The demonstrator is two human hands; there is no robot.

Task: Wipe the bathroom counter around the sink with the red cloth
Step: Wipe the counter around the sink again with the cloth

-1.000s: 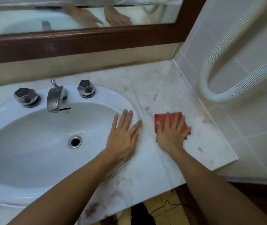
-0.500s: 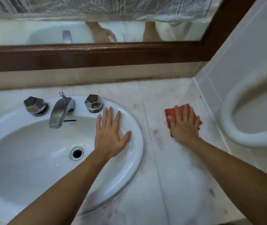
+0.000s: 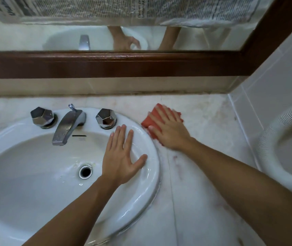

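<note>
The red cloth (image 3: 148, 122) lies flat on the pale marble counter (image 3: 203, 121), right against the sink's upper right rim. My right hand (image 3: 170, 130) presses down on it with fingers spread, covering most of it. My left hand (image 3: 122, 155) rests flat and empty on the right inner wall and rim of the white oval sink (image 3: 26, 174). Reddish stains mark the counter just in front of the cloth.
A chrome tap (image 3: 67, 126) and two faceted chrome knobs (image 3: 42, 117) (image 3: 106, 118) stand at the sink's back. The brown mirror frame (image 3: 124, 64) runs behind. A white ribbed hose (image 3: 269, 148) curves along the tiled right wall.
My right hand has slid the cloth away from me and to the left, up against the sink rim. My left hand moved further onto the sink. The view tilted toward the back wall.
</note>
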